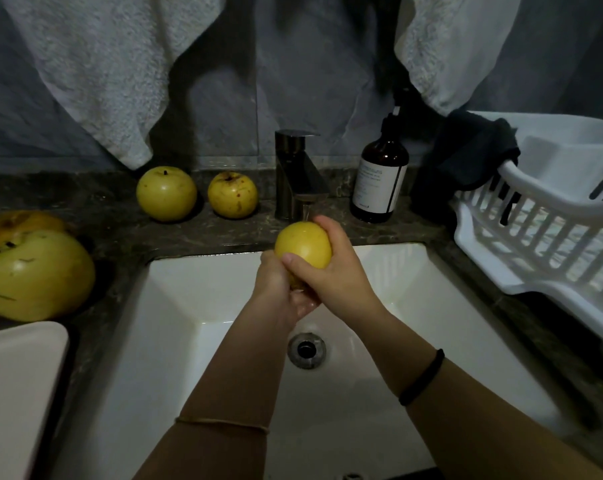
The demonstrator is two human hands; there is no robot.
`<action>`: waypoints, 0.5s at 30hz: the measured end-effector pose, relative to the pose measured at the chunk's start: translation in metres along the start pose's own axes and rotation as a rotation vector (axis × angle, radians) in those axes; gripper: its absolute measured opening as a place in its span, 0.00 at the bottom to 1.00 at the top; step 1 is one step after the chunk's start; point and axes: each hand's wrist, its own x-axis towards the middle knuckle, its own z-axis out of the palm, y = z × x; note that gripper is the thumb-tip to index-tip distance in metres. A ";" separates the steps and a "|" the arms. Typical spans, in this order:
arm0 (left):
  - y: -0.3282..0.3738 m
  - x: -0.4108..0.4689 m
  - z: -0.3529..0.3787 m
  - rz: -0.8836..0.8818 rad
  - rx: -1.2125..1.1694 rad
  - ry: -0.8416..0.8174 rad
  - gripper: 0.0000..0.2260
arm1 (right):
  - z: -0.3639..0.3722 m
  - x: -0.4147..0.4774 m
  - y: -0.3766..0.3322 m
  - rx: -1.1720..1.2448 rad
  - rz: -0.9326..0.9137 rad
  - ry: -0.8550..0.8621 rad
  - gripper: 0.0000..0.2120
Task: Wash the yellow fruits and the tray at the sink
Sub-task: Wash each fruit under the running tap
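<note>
A yellow fruit (303,244) is held over the white sink (175,306), just under the spout of the dark faucet (298,174). My right hand (338,268) wraps over its right side, thumb on the front. My left hand (279,289) cups it from below and the left. Two more yellow fruits (166,193) (232,194) stand on the counter left of the faucet. A large yellow fruit (33,275) and another one (19,225) behind it lie at the far left. A pale tray (16,382) sits at the lower left.
A brown pump bottle (379,178) stands right of the faucet. A white dish rack (542,216) with a dark cloth (466,150) over its rim fills the right counter. Towels (95,74) hang on the wall behind. The drain (306,349) lies below my hands.
</note>
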 end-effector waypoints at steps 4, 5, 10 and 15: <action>0.002 0.002 0.002 0.010 -0.007 -0.003 0.26 | 0.004 0.002 0.002 -0.072 -0.013 0.025 0.35; 0.002 0.003 0.002 0.006 -0.021 -0.024 0.28 | 0.005 0.003 0.002 -0.078 -0.001 0.036 0.35; 0.001 0.011 0.003 0.047 0.075 -0.085 0.39 | -0.002 0.011 0.003 0.169 0.154 0.012 0.24; -0.004 0.007 0.003 0.297 0.323 -0.115 0.33 | -0.006 0.009 0.001 0.306 0.183 0.027 0.23</action>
